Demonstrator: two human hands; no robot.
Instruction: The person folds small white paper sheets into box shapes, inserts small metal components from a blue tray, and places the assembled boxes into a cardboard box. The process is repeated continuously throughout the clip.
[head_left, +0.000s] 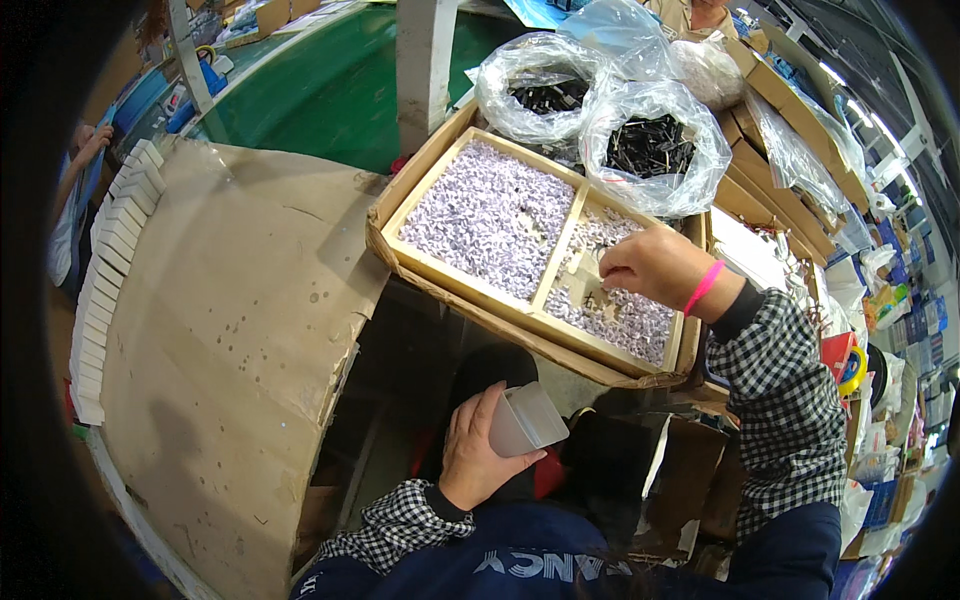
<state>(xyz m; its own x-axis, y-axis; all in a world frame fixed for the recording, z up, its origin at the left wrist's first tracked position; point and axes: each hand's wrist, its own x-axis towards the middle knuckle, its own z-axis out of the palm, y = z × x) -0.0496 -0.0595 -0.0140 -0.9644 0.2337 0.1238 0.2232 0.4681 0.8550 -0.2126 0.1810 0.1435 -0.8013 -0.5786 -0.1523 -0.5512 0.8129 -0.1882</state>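
My left hand (480, 450) grips a small translucent plastic container (529, 420), tilted, in front of my body. Higher up, a two-part wooden tray (559, 251) sits in a cardboard box. Its left compartment is thickly covered with tiny pale lilac parts (487, 210). Fewer of these parts (637, 322) lie in the right compartment, where patches of the bottom show, one with a handwritten mark. Over that compartment is my right hand (660, 270), fingertips drawn together and pointing down; whether a part is between them is hidden.
Behind the tray stand two clear plastic bags of black parts, one left (551, 90) and one right (651, 146). A cardboard-covered table (240, 322) lies to the left, with a row of white blocks (112, 277) along its edge. A metal post (424, 67) rises beyond. Another person (694, 15) is at the top.
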